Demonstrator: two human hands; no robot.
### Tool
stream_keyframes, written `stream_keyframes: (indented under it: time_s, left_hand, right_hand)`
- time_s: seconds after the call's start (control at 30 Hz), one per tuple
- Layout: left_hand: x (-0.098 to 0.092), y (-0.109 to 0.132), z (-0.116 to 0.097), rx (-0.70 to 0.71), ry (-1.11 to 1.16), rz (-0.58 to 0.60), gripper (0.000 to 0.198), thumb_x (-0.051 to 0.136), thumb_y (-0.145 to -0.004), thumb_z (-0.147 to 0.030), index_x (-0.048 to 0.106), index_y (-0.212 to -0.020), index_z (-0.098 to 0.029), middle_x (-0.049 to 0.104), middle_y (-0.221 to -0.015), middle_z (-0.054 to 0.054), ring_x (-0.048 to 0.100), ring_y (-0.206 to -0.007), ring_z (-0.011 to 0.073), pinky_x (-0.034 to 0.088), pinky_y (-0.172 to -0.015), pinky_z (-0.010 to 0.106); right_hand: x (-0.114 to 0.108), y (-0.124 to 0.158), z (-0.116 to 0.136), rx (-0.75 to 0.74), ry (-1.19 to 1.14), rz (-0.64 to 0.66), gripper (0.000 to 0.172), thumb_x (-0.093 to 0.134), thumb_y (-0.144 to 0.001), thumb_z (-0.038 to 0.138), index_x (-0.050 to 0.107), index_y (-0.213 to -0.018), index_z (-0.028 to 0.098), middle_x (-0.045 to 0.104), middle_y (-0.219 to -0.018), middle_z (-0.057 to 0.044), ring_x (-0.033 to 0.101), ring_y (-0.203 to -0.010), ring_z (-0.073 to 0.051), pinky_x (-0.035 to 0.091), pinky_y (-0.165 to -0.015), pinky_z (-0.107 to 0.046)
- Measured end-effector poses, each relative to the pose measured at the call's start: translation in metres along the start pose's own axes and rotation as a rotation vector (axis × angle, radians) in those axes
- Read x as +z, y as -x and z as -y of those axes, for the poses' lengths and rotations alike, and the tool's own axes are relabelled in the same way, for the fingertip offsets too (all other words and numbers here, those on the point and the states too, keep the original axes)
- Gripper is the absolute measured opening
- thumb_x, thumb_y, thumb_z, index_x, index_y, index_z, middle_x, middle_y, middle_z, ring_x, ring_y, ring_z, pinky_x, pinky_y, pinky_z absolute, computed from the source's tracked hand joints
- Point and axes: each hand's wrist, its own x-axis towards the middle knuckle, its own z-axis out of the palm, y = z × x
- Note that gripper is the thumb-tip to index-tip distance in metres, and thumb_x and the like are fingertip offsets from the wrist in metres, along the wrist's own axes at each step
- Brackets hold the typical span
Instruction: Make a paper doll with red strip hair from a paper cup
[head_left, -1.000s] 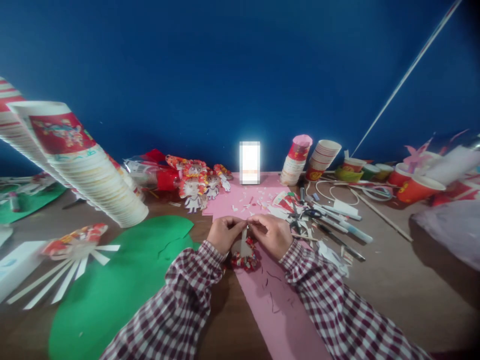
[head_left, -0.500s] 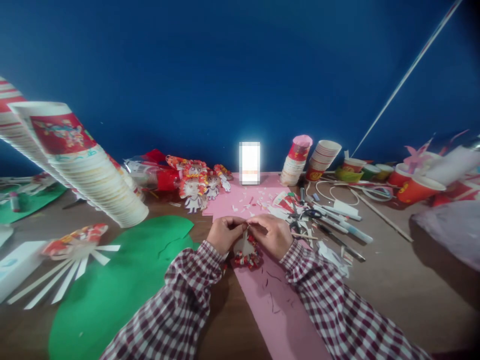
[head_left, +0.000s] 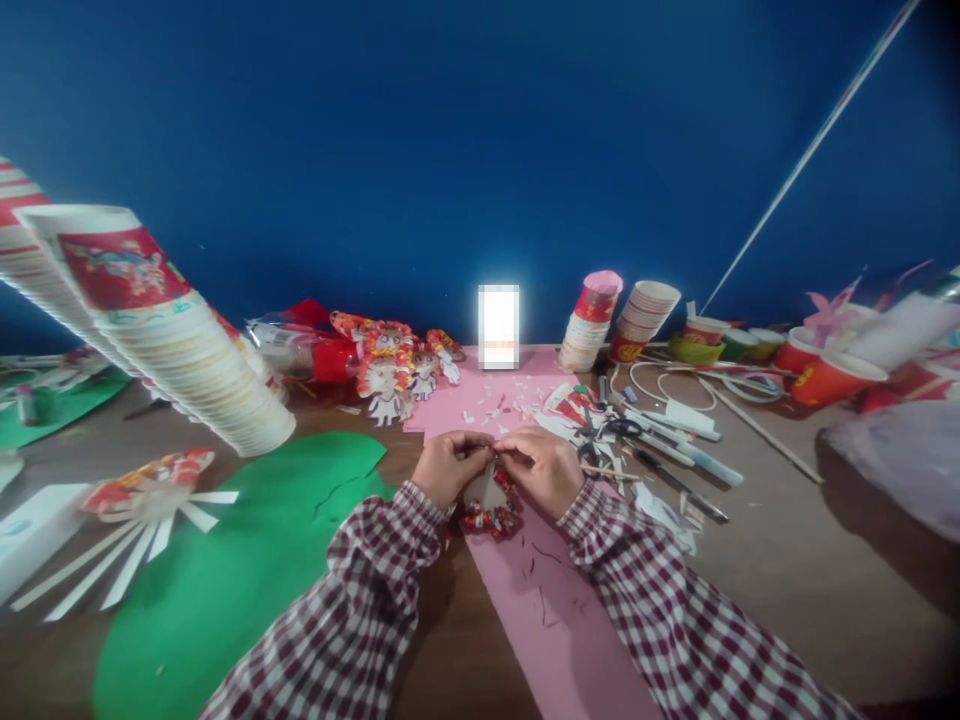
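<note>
My left hand (head_left: 445, 466) and my right hand (head_left: 541, 467) meet over a pink paper sheet (head_left: 559, 620) in front of me. Both pinch the top of a cut paper cup (head_left: 489, 505) with a curled red patterned rim, its white strip standing up between my fingertips. Both sets of fingers are closed on it. My sleeves are red and white checked.
A tall leaning stack of paper cups (head_left: 142, 325) fills the left. Green paper (head_left: 225, 570) lies left of my arms. Finished cup dolls (head_left: 390, 370) sit behind. Scissors (head_left: 600, 432), pens (head_left: 694, 458), sticks and more cups (head_left: 637, 315) lie to the right.
The white strip of the cup has been folded lower between my fingertips; my hands stay almost in the same place.
</note>
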Motion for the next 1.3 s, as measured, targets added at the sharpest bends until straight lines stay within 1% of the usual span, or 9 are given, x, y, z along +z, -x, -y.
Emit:
stream_keyframes:
  time_s: [0.17,0.3,0.43,0.53,0.67,0.8,1.0,1.17,1.3]
  left_hand:
    - [-0.0015,0.0001,0.0025,-0.044,-0.019,0.077,0.032,0.069,-0.057,-0.031,0.067,-0.081,-0.010,0.068,-0.070,0.006,0.058,-0.058,0.0123,0.046,-0.057,0.023]
    - [-0.0021,0.0000,0.0028,-0.036,-0.092,0.035,0.029,0.069,-0.057,-0.031,0.068,-0.077,-0.010,0.067,-0.066,0.005,0.056,-0.055,0.0120,0.044,-0.054,0.022]
    - [-0.0014,-0.0005,0.0039,-0.029,-0.094,0.023,0.027,0.068,-0.057,-0.031,0.066,-0.073,-0.010,0.064,-0.062,0.003,0.053,-0.052,0.0101,0.042,-0.052,0.021]
    - [-0.0017,-0.0002,0.0056,-0.011,-0.085,0.036,0.029,0.064,-0.062,-0.038,0.065,-0.069,-0.010,0.058,-0.052,0.000,0.045,-0.044,0.0066,0.035,-0.043,0.018]
    - [-0.0024,0.0012,0.0038,0.020,-0.151,0.018,0.038,0.058,-0.065,-0.046,0.059,-0.054,-0.010,0.047,-0.043,-0.003,0.035,-0.039,0.0040,0.025,-0.038,0.017]
    - [-0.0017,0.0019,0.0012,-0.011,-0.142,-0.007,0.039,0.060,-0.062,-0.048,0.062,-0.059,-0.009,0.050,-0.045,-0.003,0.038,-0.041,0.0053,0.029,-0.041,0.018]
    - [-0.0013,0.0013,0.0035,-0.010,-0.135,-0.016,0.037,0.062,-0.061,-0.045,0.066,-0.066,-0.009,0.055,-0.049,-0.001,0.042,-0.044,0.0068,0.033,-0.044,0.019]
    - [-0.0020,0.0017,0.0037,0.014,-0.139,-0.009,0.034,0.062,-0.063,-0.042,0.066,-0.068,-0.009,0.059,-0.052,0.001,0.045,-0.045,0.0073,0.035,-0.044,0.019]
    - [-0.0022,0.0014,0.0019,0.010,-0.119,-0.002,0.031,0.064,-0.062,-0.039,0.067,-0.072,-0.009,0.064,-0.060,0.003,0.051,-0.051,0.0098,0.040,-0.049,0.020]
  right_hand:
    - [-0.0010,-0.0008,-0.0008,-0.002,-0.003,-0.007,0.016,0.052,-0.076,0.013,0.063,-0.085,0.021,0.063,-0.083,-0.002,0.057,-0.081,-0.015,0.045,-0.075,-0.026]
    - [-0.0003,-0.0004,-0.0019,-0.005,0.002,0.002,0.016,0.052,-0.076,0.013,0.063,-0.085,0.020,0.064,-0.083,-0.003,0.057,-0.082,-0.016,0.045,-0.074,-0.027]
    - [-0.0008,-0.0004,-0.0018,-0.014,0.001,0.022,0.016,0.053,-0.076,0.014,0.064,-0.086,0.020,0.064,-0.084,-0.003,0.057,-0.082,-0.016,0.045,-0.073,-0.027]
    - [-0.0019,-0.0009,-0.0008,-0.011,-0.003,0.022,0.015,0.052,-0.078,0.016,0.064,-0.086,0.020,0.064,-0.083,-0.004,0.057,-0.081,-0.016,0.045,-0.073,-0.027]
    - [-0.0016,-0.0012,-0.0002,-0.018,0.000,0.000,0.014,0.052,-0.078,0.016,0.064,-0.083,0.020,0.064,-0.082,-0.004,0.057,-0.080,-0.016,0.045,-0.073,-0.028]
    - [0.0010,-0.0002,-0.0013,-0.012,0.017,-0.015,0.015,0.052,-0.076,0.014,0.064,-0.083,0.021,0.064,-0.082,-0.003,0.057,-0.080,-0.016,0.046,-0.073,-0.027]
    - [0.0033,0.0011,-0.0016,0.035,0.028,0.013,0.012,0.055,-0.076,0.017,0.063,-0.084,0.021,0.064,-0.080,-0.002,0.057,-0.077,-0.015,0.045,-0.069,-0.025]
    - [0.0019,0.0005,-0.0010,0.024,0.022,0.034,0.011,0.055,-0.078,0.021,0.064,-0.085,0.021,0.065,-0.080,-0.002,0.058,-0.076,-0.015,0.044,-0.070,-0.025]
    - [0.0006,0.0000,-0.0007,0.011,0.015,0.041,0.012,0.054,-0.079,0.021,0.064,-0.086,0.022,0.066,-0.081,-0.002,0.058,-0.077,-0.014,0.045,-0.071,-0.025]
